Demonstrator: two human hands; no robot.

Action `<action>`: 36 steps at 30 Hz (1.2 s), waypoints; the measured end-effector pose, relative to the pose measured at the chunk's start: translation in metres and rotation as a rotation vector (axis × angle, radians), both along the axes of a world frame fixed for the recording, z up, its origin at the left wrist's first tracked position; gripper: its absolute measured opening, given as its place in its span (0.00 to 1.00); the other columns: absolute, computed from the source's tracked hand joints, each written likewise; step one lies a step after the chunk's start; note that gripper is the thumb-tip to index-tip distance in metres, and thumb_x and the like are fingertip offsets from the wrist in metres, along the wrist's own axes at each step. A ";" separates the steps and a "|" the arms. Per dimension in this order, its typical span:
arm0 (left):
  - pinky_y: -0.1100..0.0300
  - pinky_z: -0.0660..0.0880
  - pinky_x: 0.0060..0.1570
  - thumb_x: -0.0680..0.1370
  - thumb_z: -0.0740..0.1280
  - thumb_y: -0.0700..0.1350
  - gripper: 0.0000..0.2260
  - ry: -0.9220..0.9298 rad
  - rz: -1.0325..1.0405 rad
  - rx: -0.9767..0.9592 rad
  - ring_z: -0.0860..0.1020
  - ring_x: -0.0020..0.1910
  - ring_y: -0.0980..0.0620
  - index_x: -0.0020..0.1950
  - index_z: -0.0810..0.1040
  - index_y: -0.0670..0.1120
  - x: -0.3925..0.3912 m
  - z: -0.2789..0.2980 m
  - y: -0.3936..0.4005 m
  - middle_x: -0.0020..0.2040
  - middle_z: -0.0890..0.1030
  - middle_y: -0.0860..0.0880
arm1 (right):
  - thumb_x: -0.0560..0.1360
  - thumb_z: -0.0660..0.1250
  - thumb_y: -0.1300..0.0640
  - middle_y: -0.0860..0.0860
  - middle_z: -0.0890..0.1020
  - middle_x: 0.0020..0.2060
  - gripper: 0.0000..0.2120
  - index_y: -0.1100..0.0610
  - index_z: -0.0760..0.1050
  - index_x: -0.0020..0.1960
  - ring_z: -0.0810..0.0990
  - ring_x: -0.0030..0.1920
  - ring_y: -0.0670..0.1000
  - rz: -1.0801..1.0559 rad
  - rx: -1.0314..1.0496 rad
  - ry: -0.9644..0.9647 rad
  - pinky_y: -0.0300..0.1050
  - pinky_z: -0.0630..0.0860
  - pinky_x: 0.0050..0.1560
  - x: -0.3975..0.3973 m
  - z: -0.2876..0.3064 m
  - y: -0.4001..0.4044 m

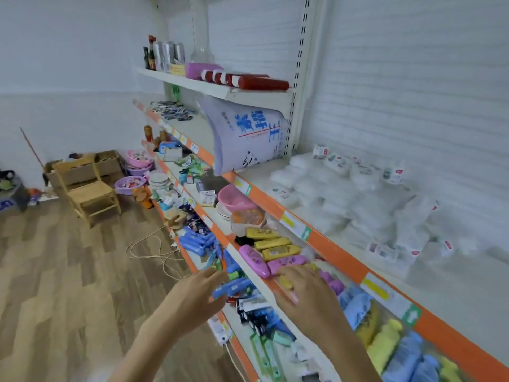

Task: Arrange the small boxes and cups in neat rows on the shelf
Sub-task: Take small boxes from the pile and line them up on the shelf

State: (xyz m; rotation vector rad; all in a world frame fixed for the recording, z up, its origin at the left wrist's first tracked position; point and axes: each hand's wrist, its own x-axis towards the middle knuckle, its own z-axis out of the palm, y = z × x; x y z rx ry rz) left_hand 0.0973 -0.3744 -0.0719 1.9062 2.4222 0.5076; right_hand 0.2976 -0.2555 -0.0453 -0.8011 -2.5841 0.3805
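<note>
Hands first: my right hand (301,289) lies flat, fingers spread, over the front edge of the middle shelf (220,216), fingertips touching the nearest of the pink oblong plastic cases (286,263) without curling round it. My left hand (197,290) hovers lower and further out, fingers loosely spread, holding nothing, just short of the blue oblong cases (232,285) on the shelf beneath.

The small boxes I mean to line up sit right ahead of the right fingertips: the pink cases, then three yellow-gold rectangular boxes (271,244) behind them. Their long axes run roughly across the shelf, from front edge towards the back, each skewed a little differently, so I judge the coming move to be a sideways nudge by the right hand, which is clearly the nearer.

My right palm hides whatever lies under it; a yellowish item shows between the fingers, but I cannot tell what. Motion blur smears the packets at the near end of the shelf, and I can make out no cups with certainty.
</note>
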 end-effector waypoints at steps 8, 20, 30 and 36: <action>0.65 0.69 0.48 0.78 0.61 0.52 0.14 -0.002 -0.268 0.115 0.74 0.54 0.57 0.63 0.71 0.54 -0.055 0.058 0.176 0.58 0.73 0.57 | 0.71 0.57 0.43 0.42 0.78 0.52 0.18 0.49 0.76 0.55 0.71 0.53 0.42 -0.230 0.127 0.160 0.38 0.70 0.50 -0.021 0.054 0.137; 0.58 0.72 0.52 0.75 0.64 0.51 0.17 0.006 -0.724 0.234 0.72 0.57 0.54 0.63 0.71 0.51 -0.055 0.099 0.421 0.59 0.71 0.54 | 0.72 0.68 0.50 0.48 0.75 0.58 0.18 0.53 0.74 0.60 0.71 0.60 0.51 -0.777 0.212 0.166 0.41 0.68 0.53 -0.010 0.087 0.254; 0.57 0.67 0.62 0.71 0.71 0.48 0.30 -0.172 -0.936 0.232 0.66 0.66 0.51 0.69 0.64 0.44 -0.056 0.088 0.511 0.69 0.64 0.48 | 0.72 0.64 0.43 0.50 0.69 0.63 0.29 0.54 0.63 0.68 0.64 0.64 0.53 -1.164 0.022 0.022 0.45 0.63 0.61 -0.056 0.078 0.287; 0.58 0.65 0.61 0.72 0.71 0.50 0.30 -0.106 -1.037 0.211 0.65 0.62 0.48 0.70 0.63 0.44 -0.056 0.091 0.525 0.67 0.66 0.47 | 0.71 0.67 0.46 0.51 0.70 0.60 0.30 0.52 0.63 0.69 0.64 0.63 0.54 -1.217 -0.041 0.128 0.46 0.63 0.62 -0.064 0.077 0.288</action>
